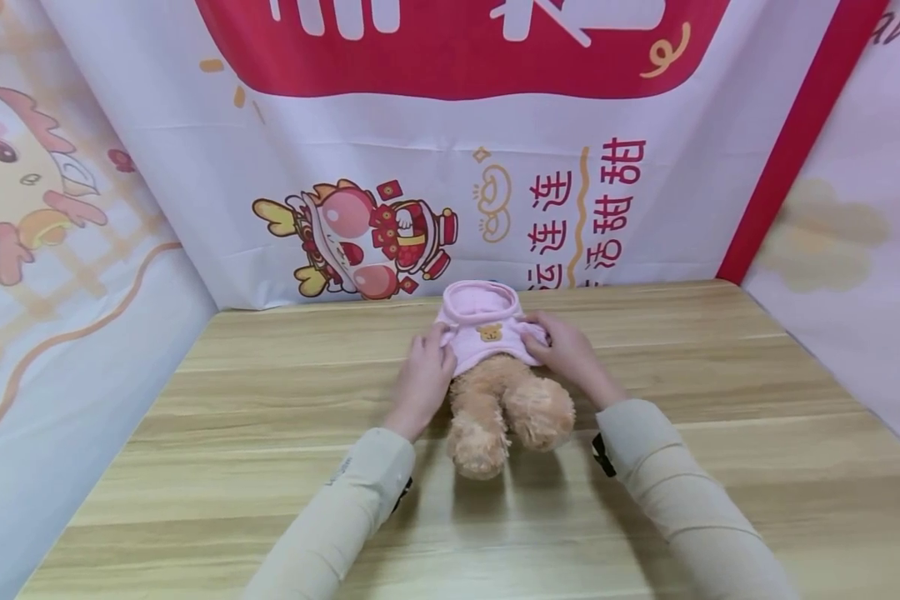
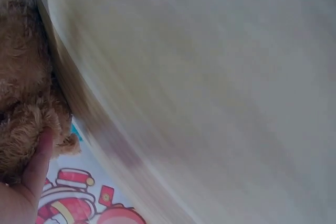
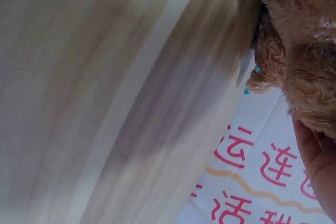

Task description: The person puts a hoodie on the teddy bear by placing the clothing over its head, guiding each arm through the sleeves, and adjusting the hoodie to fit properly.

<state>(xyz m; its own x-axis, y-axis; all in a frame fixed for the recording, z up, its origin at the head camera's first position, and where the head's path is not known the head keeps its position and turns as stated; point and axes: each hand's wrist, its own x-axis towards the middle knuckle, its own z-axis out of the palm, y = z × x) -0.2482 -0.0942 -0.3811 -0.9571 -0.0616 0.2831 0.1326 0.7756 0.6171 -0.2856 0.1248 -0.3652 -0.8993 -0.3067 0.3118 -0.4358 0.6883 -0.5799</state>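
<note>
A furry brown plush toy [image 1: 482, 417] lies on the table with its two legs toward me. A small pink shirt [image 1: 471, 343] with a bear patch covers its upper body, and the wide neck opening faces the back wall; no head shows there. My left hand [image 1: 422, 375] grips the shirt at its left side, near the sleeve. On the other side, my right hand [image 1: 564, 348] pinches the right sleeve. In the left wrist view, a finger [image 2: 41, 163] lies along brown fur [image 2: 23, 61]. The right wrist view has fingers [image 3: 310, 148] against the fur [image 3: 310, 77].
The wood-grain table [image 1: 270, 500] runs back to a white printed cloth [image 1: 232, 208] with red writing and a cartoon figure [image 1: 367, 242]. More printed cloth hangs along the left side [image 1: 82, 333] and right side [image 1: 855, 292].
</note>
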